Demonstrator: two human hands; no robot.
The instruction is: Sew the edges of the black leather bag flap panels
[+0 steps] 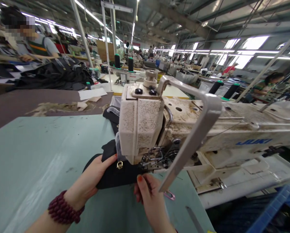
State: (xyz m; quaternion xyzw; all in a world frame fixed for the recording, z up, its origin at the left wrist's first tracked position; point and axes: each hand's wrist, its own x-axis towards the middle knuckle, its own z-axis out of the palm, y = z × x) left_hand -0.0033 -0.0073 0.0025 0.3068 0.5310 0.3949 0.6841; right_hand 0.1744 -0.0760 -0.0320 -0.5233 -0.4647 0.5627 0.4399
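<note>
Black fabric piece (118, 179) is being held by the left hand (94, 176), its thumb being pressed on top while the other fingers are being hidden by the cloth. Just past that thumb tip, a small gold-coloured metal fitting (120, 165) is being borne by the cloth, and above it a whitish translucent strip (118, 147) is being partly covered by a speckled off-white sewing machine (141, 124). At the cloth's near edge, the right hand (150, 194) is being held with fingers curled beside its thumb; whether cloth is being pinched there cannot be told. To the right of those fingers, a small pink looped object (169, 195) is being supported by a smooth pale-green tabletop (50, 139). Behind the left fingers, a maroon beaded bracelet (62, 208) is being worn.
</note>
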